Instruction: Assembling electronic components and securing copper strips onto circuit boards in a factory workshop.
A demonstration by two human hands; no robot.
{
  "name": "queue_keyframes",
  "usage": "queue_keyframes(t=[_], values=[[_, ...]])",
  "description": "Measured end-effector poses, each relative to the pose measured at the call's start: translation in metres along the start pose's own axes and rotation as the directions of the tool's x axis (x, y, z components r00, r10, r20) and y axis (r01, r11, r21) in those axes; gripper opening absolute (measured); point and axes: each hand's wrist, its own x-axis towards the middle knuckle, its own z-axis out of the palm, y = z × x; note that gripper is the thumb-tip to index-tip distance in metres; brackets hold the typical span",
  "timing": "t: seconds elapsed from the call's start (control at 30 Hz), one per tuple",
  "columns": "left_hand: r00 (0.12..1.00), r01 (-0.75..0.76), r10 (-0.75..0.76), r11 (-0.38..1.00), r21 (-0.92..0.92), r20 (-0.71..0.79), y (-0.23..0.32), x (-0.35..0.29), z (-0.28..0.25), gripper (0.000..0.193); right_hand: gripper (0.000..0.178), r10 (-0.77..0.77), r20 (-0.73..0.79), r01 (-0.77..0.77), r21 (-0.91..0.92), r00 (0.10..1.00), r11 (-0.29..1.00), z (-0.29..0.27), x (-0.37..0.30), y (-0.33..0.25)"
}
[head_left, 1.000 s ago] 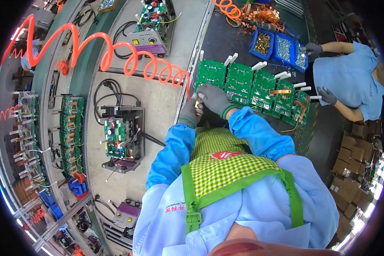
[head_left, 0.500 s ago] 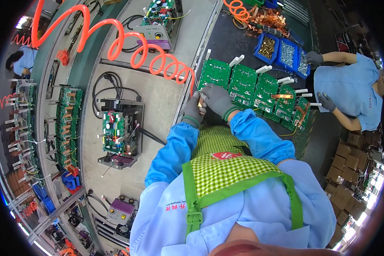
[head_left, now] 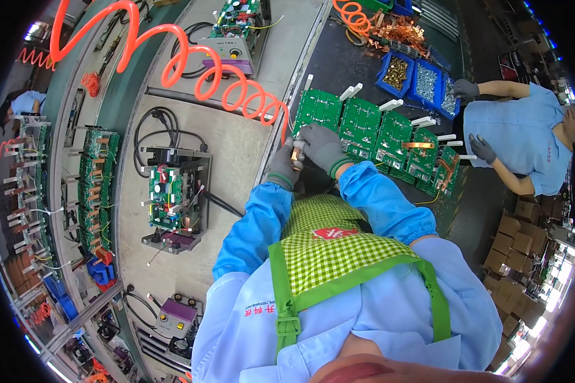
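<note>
The largest thing is a pale bench (head_left: 230,153), which runs to the left of the row of green circuit boards (head_left: 356,124); a dark table (head_left: 338,57) carries this row and extends beyond its far side. A red coiled hose (head_left: 172,67) hangs over the pale bench and comes down near the left end of the row. The row itself has white posts (head_left: 393,104) along its far edge, and two copper strips (head_left: 418,145) lie on the boards at its right part. To the right of the row is a co-worker in a light-blue shirt (head_left: 517,137), with one gloved hand at the blue bins (head_left: 388,87), which are beyond the row, and the other near its right end. An open-frame unit (head_left: 166,198) sits on the pale bench, left of the row. Next in size are the person's two gray-gloved hands, close together before the near left corner of the row. The right hand (head_left: 324,147) has its fingers bent down toward the left one; how far they are closed, I cannot tell. The left hand (head_left: 282,167) has its fingers curled around a small copper-coloured piece (head_left: 296,153). This piece is just beside the row's left end, between both hands and partly hidden by them.
</note>
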Motion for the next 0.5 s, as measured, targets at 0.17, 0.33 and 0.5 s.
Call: queue_keyframes(t=[0.17, 0.33, 0.5], values=[[0.999, 0.004, -0.002, 0.999, -0.039, 0.052, -0.002, 0.002, -0.005, 0.024, 0.017, 0.003, -0.115, 0.014, 0.149, 0.993, 0.989, 0.003, -0.005, -0.001], [0.997, -0.047, 0.044, 0.998, 0.037, 0.066, -0.001, 0.0, -0.003, 0.024, 0.017, -0.081, -0.084, 0.097, 0.21, 0.993, 0.973, 0.003, -0.007, 0.003], [0.999, -0.023, 0.023, 1.0, 0.009, 0.034, 0.001, 0.003, -0.009, 0.026, 0.018, -0.14, -0.168, 0.181, 0.267, 0.976, 0.947, 0.007, -0.006, 0.006]])
